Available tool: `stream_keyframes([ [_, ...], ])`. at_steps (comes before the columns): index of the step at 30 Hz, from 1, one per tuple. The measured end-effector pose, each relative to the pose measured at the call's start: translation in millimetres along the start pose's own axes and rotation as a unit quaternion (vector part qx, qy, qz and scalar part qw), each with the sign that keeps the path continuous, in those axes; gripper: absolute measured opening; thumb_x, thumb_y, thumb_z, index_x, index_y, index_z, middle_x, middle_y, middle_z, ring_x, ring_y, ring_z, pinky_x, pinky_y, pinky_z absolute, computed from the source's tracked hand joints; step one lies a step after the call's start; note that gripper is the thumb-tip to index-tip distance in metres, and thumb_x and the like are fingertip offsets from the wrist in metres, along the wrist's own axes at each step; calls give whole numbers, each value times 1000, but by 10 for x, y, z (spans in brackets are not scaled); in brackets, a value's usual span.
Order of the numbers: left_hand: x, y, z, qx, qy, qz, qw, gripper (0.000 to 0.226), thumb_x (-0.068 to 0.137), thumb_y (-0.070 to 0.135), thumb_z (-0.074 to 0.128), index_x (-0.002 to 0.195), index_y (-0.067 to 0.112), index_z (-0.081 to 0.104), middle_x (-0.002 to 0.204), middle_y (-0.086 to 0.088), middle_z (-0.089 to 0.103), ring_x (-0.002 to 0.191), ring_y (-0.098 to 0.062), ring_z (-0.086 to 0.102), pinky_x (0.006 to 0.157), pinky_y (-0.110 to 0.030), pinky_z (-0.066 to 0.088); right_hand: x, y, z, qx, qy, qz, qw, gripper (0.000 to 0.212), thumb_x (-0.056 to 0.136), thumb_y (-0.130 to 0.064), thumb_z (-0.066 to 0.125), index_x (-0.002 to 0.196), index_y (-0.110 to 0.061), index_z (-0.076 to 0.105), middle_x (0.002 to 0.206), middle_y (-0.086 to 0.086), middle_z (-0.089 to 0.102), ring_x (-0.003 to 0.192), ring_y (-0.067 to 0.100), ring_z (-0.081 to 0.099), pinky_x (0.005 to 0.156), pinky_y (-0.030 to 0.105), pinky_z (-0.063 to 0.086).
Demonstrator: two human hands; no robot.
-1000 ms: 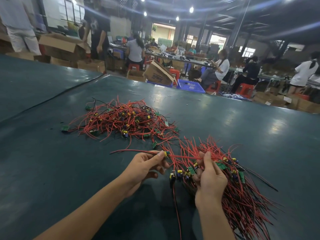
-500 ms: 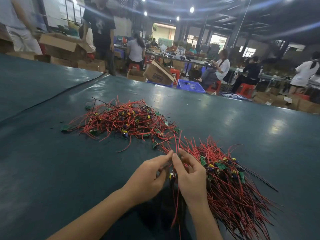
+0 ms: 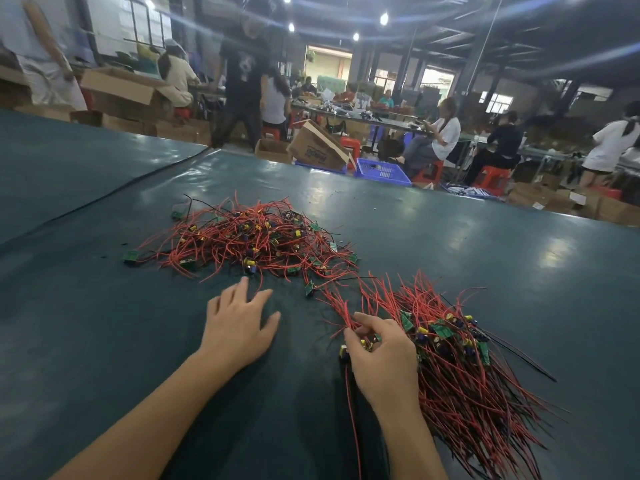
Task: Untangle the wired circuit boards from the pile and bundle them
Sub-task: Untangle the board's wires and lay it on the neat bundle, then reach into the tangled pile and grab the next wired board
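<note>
A tangled pile [image 3: 249, 242] of small green circuit boards with red and black wires lies on the dark green table [image 3: 104, 341], ahead and to the left. A sorted bundle [image 3: 460, 368] of the same wired boards lies at the right, wires fanned towards me. My left hand [image 3: 237, 327] is open, fingers spread, palm down just short of the pile's near edge. My right hand [image 3: 381, 355] rests on the bundle's left side, fingers curled around a few boards and wires there.
A seam [image 3: 114, 192] splits the table from a second surface on the left. Beyond the far edge stand cardboard boxes [image 3: 317, 150], a blue crate [image 3: 382, 171] and red stools. Several people sit or stand at benches behind; one in black [image 3: 242, 84] walks near.
My hands have parted. The left let go of the wires and moved forward and left towards the pile. The right moved onto the bundle with the boards it held.
</note>
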State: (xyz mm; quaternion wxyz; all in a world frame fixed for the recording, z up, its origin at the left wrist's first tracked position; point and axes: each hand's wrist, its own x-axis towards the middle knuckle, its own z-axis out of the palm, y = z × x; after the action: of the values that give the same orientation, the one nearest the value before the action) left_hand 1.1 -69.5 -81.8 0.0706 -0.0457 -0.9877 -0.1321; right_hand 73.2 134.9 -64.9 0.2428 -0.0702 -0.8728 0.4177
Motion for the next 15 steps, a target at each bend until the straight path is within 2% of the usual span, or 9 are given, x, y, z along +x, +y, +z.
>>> stream_keyframes([
  [2,54,-91,13,17,-38,-25,999,59,97,61,26,150,34,28,162,-4,17,147,-25,14,116,-45,14,1,-12,20,15,-5,3,1000,23,89,-25,71,111,-22,72,89,-14,60,81,6,61,68,17,48],
  [4,78,-112,19,21,-31,-17,999,58,98,58,25,148,31,34,160,4,24,146,-20,18,114,-44,14,-7,-22,46,31,-11,6,999,21,89,-26,71,110,-21,73,90,-14,61,83,7,62,73,26,54],
  [8,59,-62,20,18,7,0,1000,52,100,51,29,141,23,44,154,11,34,140,-12,27,111,-40,16,-10,-3,70,35,-5,6,999,17,89,-27,71,106,-26,73,89,-16,61,79,-1,58,64,13,46],
  [12,30,1,-20,-57,32,7,998,48,101,44,35,142,20,45,150,10,41,138,-12,29,111,-38,16,-5,6,83,49,-4,4,999,15,90,-27,70,104,-26,73,90,-14,62,83,-6,57,64,12,45],
  [15,3,113,-38,-171,27,31,984,44,99,35,48,138,14,52,145,5,48,135,-15,37,112,-37,26,-7,0,89,60,-7,5,998,14,91,-27,69,104,-25,73,94,-14,63,85,-3,60,73,16,49],
])
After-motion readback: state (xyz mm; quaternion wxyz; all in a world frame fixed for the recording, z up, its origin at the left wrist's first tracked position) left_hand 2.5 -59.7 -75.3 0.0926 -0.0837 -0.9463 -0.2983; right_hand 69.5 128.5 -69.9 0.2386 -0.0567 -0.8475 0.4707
